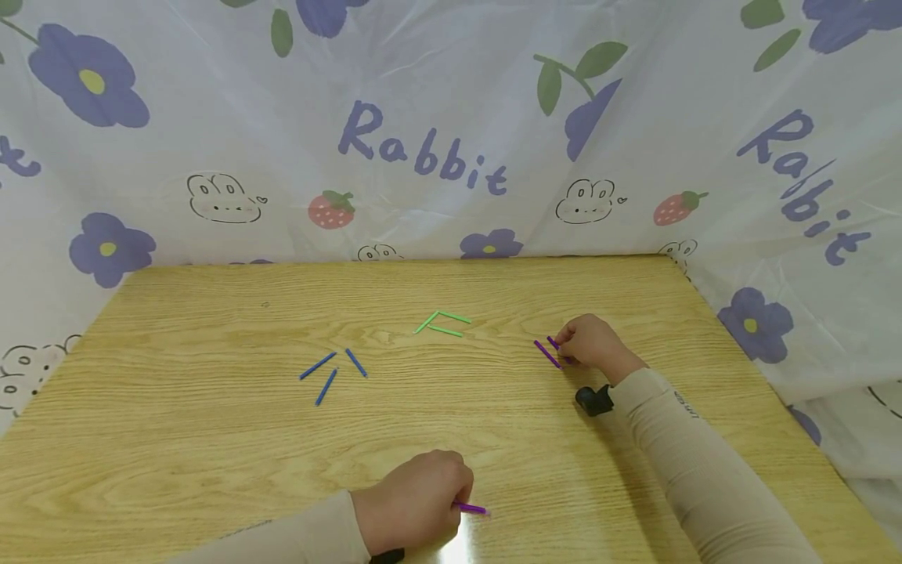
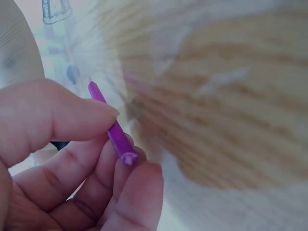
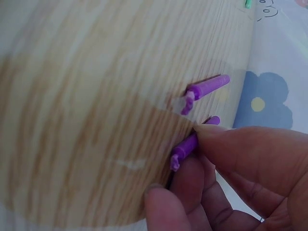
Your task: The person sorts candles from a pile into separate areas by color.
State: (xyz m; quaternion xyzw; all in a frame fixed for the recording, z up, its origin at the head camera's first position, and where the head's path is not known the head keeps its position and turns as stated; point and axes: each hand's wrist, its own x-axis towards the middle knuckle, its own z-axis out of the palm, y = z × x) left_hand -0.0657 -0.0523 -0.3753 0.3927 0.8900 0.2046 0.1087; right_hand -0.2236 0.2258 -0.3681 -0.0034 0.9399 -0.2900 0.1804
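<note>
My left hand [image 1: 419,501], low over the front of the table, pinches a thin purple candle [image 2: 97,91] between thumb and fingers. In the head view this candle's wick end points right. Farther away, on the right side of the table, my right hand [image 1: 590,342] grips a second purple candle [image 3: 184,146] by its middle, low at the wooden surface. Beside it, roughly parallel, lies another purple candle [image 1: 547,354], which the right fingers do not hold. Its short pale wick shows in the right wrist view.
Several candles lie on the wooden table [image 1: 211,439]: three blue candles [image 1: 318,366] spread apart at left, and three green candles [image 1: 446,331] arranged in an F-like shape near the back middle. A printed cloth [image 1: 437,70] hangs behind and along the right side.
</note>
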